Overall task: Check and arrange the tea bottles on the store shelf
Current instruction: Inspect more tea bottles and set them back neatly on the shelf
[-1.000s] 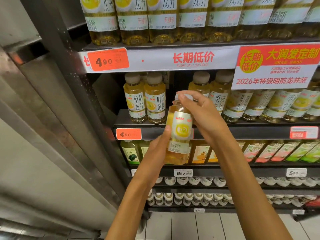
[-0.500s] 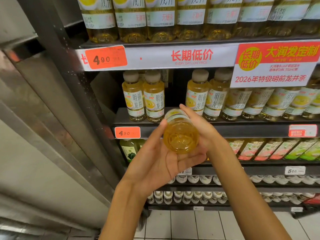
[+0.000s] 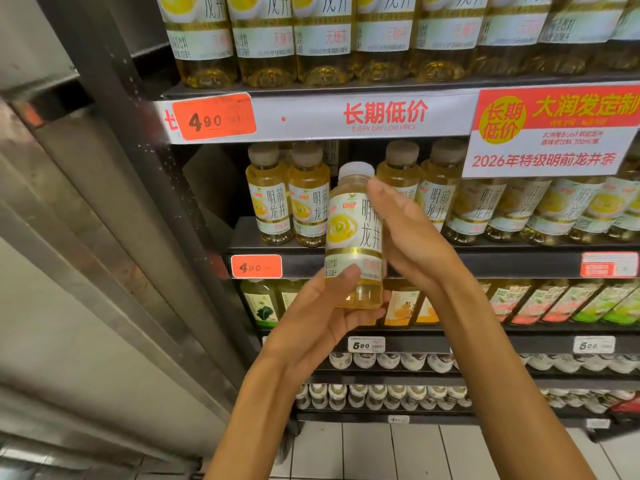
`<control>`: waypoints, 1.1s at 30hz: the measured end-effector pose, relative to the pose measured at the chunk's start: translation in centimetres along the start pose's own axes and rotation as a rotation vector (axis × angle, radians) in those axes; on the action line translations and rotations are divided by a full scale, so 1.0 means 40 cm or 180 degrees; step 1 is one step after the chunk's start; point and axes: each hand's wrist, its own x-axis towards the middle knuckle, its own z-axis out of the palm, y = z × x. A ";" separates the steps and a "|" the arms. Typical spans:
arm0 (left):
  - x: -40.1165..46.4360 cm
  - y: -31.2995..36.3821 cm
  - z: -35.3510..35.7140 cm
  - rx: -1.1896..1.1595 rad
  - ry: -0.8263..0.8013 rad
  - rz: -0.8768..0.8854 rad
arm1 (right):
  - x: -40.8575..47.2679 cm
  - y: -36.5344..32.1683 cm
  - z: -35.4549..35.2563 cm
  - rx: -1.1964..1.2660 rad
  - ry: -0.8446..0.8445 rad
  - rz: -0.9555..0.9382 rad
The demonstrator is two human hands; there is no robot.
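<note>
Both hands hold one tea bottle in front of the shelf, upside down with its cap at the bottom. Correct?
No: the head view shows the tea bottle upright, cap on top, between the left hand and right hand before the shelf.

bottle (image 3: 353, 237): pale yellow tea; white label, yellow swirl, gold bands, black characters
cap (image 3: 356, 168): white
shelf bottles (image 3: 270, 202): same label, beige caps
price tag (image 3: 214, 116): orange, black digits
sign (image 3: 554, 133): red top, white bottom, yellow disc
floor (image 3: 363, 452): white tiles

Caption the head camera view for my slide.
Left hand grips a tea bottle upright, right hand flat against its side, before the shelf.
</note>
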 end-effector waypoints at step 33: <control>0.103 -0.057 -0.049 0.1961 0.0903 0.1039 | -0.039 0.013 -0.009 -0.0828 0.0281 -0.1029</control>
